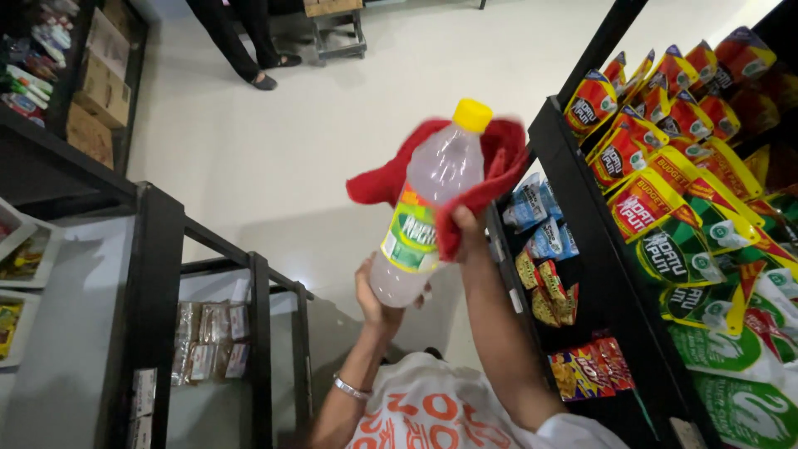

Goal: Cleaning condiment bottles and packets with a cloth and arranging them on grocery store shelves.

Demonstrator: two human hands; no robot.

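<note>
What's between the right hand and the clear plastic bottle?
In the head view, a red cloth lies between the right hand and the clear bottle, wrapped behind its upper part. The left hand grips the bottle's base bare.

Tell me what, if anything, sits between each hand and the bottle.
The left hand grips the bottom of the clear bottle bare, with nothing between. The right hand is different: a red cloth wraps around the bottle's upper part, lying between its fingers and the plastic.
</note>
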